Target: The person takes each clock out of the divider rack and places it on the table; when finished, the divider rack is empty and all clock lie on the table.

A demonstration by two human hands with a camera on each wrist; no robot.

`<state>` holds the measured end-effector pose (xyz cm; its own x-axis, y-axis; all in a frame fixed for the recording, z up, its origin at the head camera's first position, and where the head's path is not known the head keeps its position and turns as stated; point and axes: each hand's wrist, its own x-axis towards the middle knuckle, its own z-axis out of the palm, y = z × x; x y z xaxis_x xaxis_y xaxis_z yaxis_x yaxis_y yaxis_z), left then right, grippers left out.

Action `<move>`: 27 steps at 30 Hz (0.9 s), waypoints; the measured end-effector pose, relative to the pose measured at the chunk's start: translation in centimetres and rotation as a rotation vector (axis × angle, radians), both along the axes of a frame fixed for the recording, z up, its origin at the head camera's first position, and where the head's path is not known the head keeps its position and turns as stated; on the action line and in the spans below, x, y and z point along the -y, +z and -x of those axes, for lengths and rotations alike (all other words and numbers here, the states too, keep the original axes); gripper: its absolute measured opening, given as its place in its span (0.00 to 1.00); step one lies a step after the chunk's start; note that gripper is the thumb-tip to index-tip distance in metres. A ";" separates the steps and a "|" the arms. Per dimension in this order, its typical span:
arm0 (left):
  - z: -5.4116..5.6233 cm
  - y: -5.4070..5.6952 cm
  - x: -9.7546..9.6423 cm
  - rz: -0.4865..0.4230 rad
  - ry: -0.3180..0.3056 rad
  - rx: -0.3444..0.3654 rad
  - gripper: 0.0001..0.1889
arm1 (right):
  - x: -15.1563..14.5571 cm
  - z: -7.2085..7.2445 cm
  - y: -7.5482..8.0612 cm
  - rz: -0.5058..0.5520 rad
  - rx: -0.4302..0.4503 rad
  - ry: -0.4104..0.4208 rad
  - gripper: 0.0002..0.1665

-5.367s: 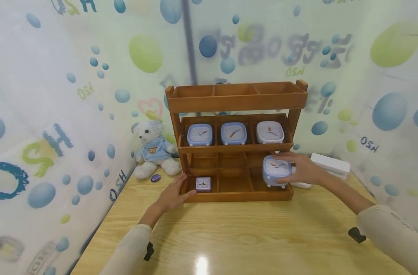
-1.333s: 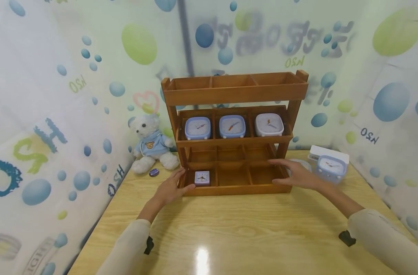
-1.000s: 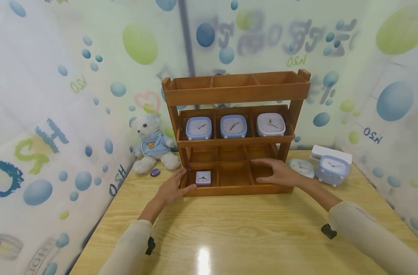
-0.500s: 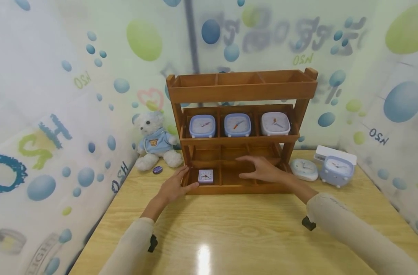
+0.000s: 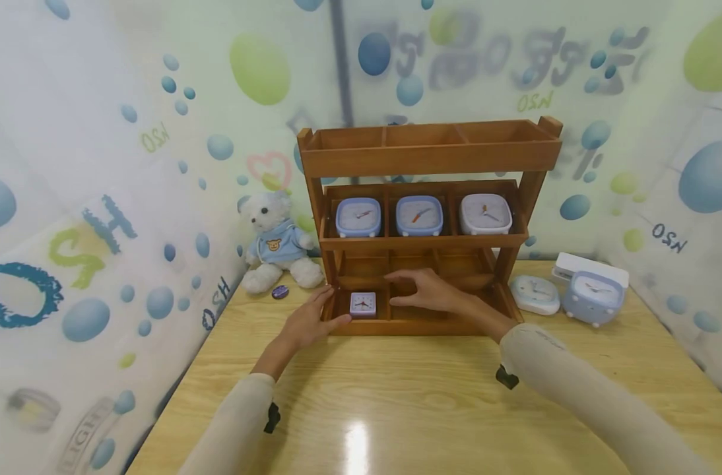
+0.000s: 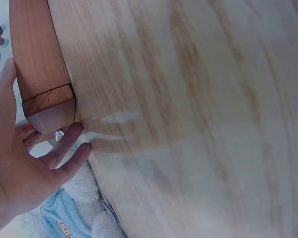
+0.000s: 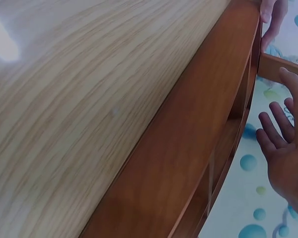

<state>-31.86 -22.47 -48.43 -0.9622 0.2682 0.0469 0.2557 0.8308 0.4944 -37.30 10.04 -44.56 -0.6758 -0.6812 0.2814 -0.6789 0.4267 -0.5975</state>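
Observation:
A brown wooden three-tier rack (image 5: 420,328) stands on the table. In its bottom left compartment sits a small square lilac alarm clock (image 5: 363,305). My right hand (image 5: 426,290) hovers before the bottom middle compartment, thumb and fingers spread apart with nothing between them, just right of that clock. At the rack's lower left corner, my left hand (image 5: 307,321) rests with its fingers along the side and the thumb by the front edge. In the left wrist view, the fingers (image 6: 64,146) lie beside the wooden end. The middle tier bears two blue clocks (image 5: 358,218) and a white clock (image 5: 486,214).
Right of the rack are a pale oval clock (image 5: 535,295), a blue clock with small feet (image 5: 595,298) and a white box (image 5: 590,268). A white teddy bear (image 5: 280,244) in a blue hoodie sits at the left, near a small purple oval object (image 5: 280,291).
The blue clock my right hand held at the rack's right end now stands on the table at right. My right hand, now without it, has moved left toward the lilac clock. My left hand stays.

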 end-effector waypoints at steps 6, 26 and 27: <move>0.2 0.3 -0.1 0.005 0.016 -0.005 0.52 | 2.4 0.7 -0.1 -0.043 -0.002 0.009 0.35; -0.2 0.0 0.0 0.008 0.014 -0.008 0.51 | 7.7 2.3 -1.7 -0.204 0.019 0.117 0.38; -0.2 0.1 -0.1 0.011 0.012 -0.005 0.51 | 7.8 2.3 -1.7 -0.223 0.011 0.119 0.38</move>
